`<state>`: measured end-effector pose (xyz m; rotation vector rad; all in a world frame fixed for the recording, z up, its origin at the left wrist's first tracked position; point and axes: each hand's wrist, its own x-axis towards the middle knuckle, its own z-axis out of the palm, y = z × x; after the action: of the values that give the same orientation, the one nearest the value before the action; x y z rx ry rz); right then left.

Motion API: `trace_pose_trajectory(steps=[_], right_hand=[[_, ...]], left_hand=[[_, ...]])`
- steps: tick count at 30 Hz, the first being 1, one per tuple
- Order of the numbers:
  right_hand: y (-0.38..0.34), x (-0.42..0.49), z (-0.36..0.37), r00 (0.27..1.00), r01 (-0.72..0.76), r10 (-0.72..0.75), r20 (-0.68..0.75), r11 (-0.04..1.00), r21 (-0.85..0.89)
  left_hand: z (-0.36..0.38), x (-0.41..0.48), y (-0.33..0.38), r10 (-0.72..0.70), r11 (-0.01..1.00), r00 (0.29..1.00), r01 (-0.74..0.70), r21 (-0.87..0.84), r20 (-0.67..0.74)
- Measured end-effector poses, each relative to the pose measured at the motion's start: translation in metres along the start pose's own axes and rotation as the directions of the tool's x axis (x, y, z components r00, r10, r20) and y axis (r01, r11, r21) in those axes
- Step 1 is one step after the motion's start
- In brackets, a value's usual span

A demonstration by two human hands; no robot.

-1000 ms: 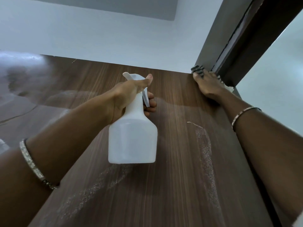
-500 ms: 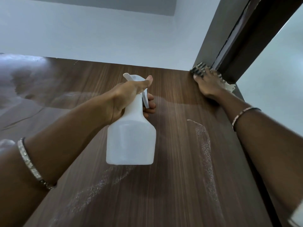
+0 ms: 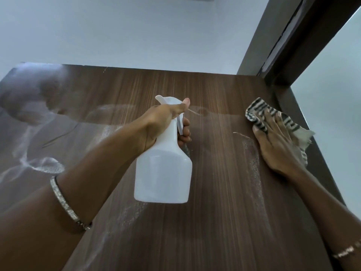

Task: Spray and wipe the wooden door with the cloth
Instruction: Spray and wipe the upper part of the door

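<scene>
Door [image 3: 214, 192]: dark wood, vertical grain, fills the lower two thirds of the view, seen from below looking up toward its top edge.

Surface: a pale streak [image 3: 252, 163] of fine droplets runs down the door just left of my right hand. A second speckled patch sits below the bottle. Cloudy smears [image 3: 43, 165] lie at the far left.

Cloth [image 3: 257, 112]: striped black and white, crumpled, lying against the door near its right edge, below the top corner. One pale end sticks out to the right past my palm.

Right hand [image 3: 277, 145]: flat on the cloth, fingers straight and spread, palm pressing it to the wood. Nothing gripped.

Bottle [image 3: 164, 173]: white, translucent, upright, held in front of the door at centre; nozzle points left and up. Whether it touches the door, cannot tell.

Left hand [image 3: 162, 124]: wrapped round the bottle neck, thumb along the top of the spray head, fingers curled over the trigger [image 3: 180, 126].

Bracelets: a sparkling band [image 3: 66, 204] on my left forearm, a thin one [image 3: 345, 255] at my right wrist, partly cut off by the picture's edge.

Surroundings: dark frame [image 3: 312, 36] rising at upper right, touching the door's right edge; pale wall [image 3: 136, 32] above the door.
</scene>
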<state>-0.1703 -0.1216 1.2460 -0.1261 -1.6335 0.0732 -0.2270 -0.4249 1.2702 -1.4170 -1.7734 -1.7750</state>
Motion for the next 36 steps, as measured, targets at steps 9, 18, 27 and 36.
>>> trace_pose_trajectory(steps=[9,18,27,36], right_hand=[[-0.053,-0.017,0.044,0.976,-0.176,0.152,-0.155,0.972,-0.156],[-0.117,0.028,0.049,0.992,0.099,-0.092,0.086,0.992,-0.075],[-0.067,0.016,0.042,0.947,-0.306,0.294,-0.13,0.948,-0.086],[-0.185,0.01,0.09,0.951,0.307,-0.285,0.118,0.916,-0.257]], left_hand=[[-0.002,-0.018,-0.009,0.036,0.999,0.996,-0.037,-0.019,-0.085],[0.001,-0.024,-0.008,-0.004,0.997,0.994,-0.005,-0.075,-0.112],[-0.025,-0.029,-0.019,-0.007,0.998,0.998,0.003,-0.057,-0.064],[-0.042,-0.03,-0.019,0.031,0.999,0.988,-0.036,-0.036,-0.151]])
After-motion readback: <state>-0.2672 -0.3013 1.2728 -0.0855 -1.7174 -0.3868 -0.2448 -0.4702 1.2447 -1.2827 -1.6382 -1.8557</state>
